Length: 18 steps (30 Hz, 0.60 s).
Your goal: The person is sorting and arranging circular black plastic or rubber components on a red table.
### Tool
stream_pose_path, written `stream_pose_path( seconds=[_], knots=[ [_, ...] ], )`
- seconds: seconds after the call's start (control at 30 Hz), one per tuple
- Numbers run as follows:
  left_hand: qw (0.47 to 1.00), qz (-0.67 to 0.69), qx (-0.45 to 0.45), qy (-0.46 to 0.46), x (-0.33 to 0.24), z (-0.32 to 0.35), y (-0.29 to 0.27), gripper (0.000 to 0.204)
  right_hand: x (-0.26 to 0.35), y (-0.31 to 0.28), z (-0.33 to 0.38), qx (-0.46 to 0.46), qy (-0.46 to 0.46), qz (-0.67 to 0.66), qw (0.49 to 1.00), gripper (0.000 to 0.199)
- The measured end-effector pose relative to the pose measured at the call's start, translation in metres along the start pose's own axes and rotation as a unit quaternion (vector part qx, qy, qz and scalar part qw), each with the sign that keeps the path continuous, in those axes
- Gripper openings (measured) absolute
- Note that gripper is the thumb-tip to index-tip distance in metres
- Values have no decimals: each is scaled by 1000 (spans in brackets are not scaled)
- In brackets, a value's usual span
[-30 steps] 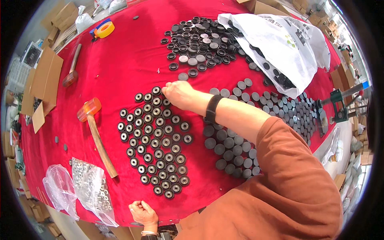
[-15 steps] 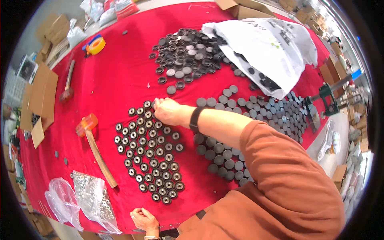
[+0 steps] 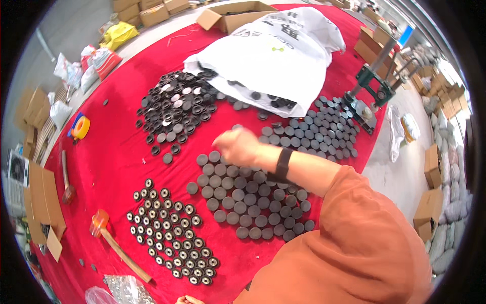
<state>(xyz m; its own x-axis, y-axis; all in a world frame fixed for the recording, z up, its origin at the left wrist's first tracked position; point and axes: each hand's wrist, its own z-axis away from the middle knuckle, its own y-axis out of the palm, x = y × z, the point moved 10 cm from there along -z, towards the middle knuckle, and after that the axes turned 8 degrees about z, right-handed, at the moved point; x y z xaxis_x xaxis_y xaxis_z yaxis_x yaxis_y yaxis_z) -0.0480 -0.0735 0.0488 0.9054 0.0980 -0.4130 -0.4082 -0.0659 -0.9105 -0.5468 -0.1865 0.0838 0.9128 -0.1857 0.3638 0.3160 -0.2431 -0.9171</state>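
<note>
My right hand [image 3: 237, 146] hovers over the far edge of a spread of dark grey round caps [image 3: 240, 207]. Motion smears its fingers, so whether it holds anything is unclear. At the bottom edge only the curled fingers of my left hand [image 3: 190, 300] show; the rest is cut off, and what they hold, if anything, is hidden. Left of the caps lie several black round pieces with metal ring centres [image 3: 169, 230], set close together. A heap of loose black caps [image 3: 174, 109] sits farther off, beside a white sack [image 3: 273, 55] with more caps at its mouth.
On the left of the red cloth [image 3: 101, 167] lie two mallets, the nearer an orange-headed mallet [image 3: 121, 251], and a yellow tape roll [image 3: 81, 127]. A bag of small metal parts [image 3: 126, 290] is near the front. A green press-like tool [image 3: 372, 83] stands far right.
My right hand has left the ring-centred pieces and moved right, over the grey caps. The view has shifted rightward, leaving my left hand mostly out of the picture.
</note>
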Motion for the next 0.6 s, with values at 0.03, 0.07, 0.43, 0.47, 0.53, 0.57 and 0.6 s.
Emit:
stream_pose_path(
  seconds=[0.03,0.07,0.43,0.47,0.53,0.57,0.6],
  knots=[
    [1000,16,-18,-5,21,1,-7,25,-17,-27,-9,-76,47,-42,995,23],
    [999,16,-28,-4,31,2,-3,26,-58,-34,-13,-72,104,-14,992,24],
    [975,-147,-128,111,208,22,48,28,-149,-12,-27,118,252,160,947,41],
    [921,-229,-189,254,132,23,49,28,-158,-7,-28,98,252,161,949,40],
    [978,-144,-83,127,71,11,39,28,-175,4,-32,87,261,157,949,45],
    [997,-70,-5,-14,27,0,14,28,-166,5,-49,79,278,124,949,49],
    [997,-73,-16,-20,34,1,8,28,-157,7,-65,72,296,120,945,52]
  ],
)
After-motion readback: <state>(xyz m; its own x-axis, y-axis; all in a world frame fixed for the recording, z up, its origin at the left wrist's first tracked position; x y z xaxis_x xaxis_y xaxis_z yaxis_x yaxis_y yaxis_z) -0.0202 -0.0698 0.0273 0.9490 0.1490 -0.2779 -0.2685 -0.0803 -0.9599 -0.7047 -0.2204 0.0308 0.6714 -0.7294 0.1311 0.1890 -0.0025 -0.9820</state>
